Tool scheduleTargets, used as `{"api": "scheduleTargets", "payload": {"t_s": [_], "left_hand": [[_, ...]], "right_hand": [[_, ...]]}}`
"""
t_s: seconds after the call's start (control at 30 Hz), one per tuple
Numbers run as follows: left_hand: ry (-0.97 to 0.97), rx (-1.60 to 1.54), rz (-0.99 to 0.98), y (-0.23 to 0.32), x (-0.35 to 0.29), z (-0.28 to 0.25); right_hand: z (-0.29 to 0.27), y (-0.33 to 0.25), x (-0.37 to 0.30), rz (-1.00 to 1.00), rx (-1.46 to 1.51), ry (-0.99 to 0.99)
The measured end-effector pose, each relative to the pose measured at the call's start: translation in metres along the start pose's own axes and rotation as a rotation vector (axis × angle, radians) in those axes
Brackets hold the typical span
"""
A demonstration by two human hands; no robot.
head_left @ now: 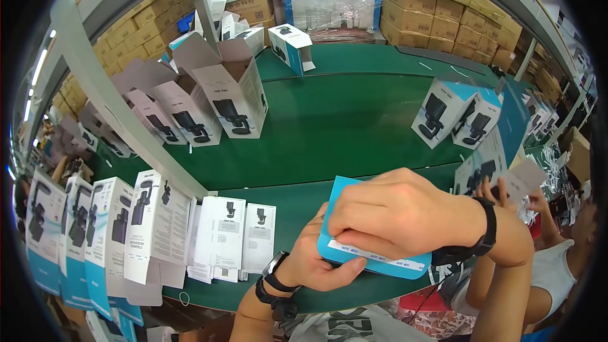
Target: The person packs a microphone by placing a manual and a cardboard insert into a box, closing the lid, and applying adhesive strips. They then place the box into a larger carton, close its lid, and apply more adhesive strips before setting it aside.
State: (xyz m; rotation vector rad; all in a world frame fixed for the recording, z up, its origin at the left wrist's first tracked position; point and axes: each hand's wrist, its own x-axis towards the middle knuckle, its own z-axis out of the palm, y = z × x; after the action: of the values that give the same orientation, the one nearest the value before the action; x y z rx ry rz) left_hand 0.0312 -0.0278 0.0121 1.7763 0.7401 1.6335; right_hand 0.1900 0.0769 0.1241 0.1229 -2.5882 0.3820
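Right now my hands are both closed on a small blue carton (pixel 354 240) held just above the near edge of the green table (pixel 329 120): my left hand (pixel 316 259) grips it from below with the thumb pressed along its near edge, and my right hand (pixel 396 215) is clamped over its top, knuckles up. The carton is smooth printed cardboard, flat and rectangular with rounded-looking corners, and a narrow white label strip runs along its near side; most of its face is hidden under my right hand. Each wrist wears a black watch band. The table has a dull felt-like green surface, crossed by a grey metal frame post (pixel 120 114) that bends with the lens. On the near left stands a row of tall white-and-blue boxes (pixel 95 228) showing a dark device, and beside them lie flat white leaflets (pixel 234 234). Farther left, open white boxes (pixel 209 101) stand with brown inner flaps raised. On the right sit two closed boxes (pixel 456 114) with blue tops. Brown corrugated cartons (pixel 437 12) are stacked at the far side. At the right edge another person's hands (pixel 506 187) hold a blurred box, partly cut off behind my forearm.
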Motion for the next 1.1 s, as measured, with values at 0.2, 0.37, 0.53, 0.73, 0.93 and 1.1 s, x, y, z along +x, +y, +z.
{"api": "scheduleTargets", "payload": {"t_s": [0.2,0.37,0.53,0.73,0.93,1.1], "left_hand": [[-0.056,-0.004,-0.012,-0.005,0.001,0.002],[-0.033,0.095,-0.047,-0.008,-0.002,0.0],[0.428,-0.114,0.127,-0.026,0.019,0.032],[0.225,0.185,0.126,-0.021,0.025,0.018],[0.059,0.381,0.116,-0.024,0.007,0.009],[-0.105,0.365,0.066,-0.019,0.017,-0.012]], "right_hand": [[-0.021,-0.008,-0.01,0.143,0.277,-0.192],[-0.021,0.001,-0.025,0.039,0.417,-0.098],[-0.063,-0.008,-0.119,-0.015,0.998,0.876],[-0.003,-0.018,-0.222,0.727,-0.105,0.484],[0.04,-0.035,-0.168,0.597,0.35,0.652],[0.077,-0.016,-0.168,0.467,0.325,0.813]]}}
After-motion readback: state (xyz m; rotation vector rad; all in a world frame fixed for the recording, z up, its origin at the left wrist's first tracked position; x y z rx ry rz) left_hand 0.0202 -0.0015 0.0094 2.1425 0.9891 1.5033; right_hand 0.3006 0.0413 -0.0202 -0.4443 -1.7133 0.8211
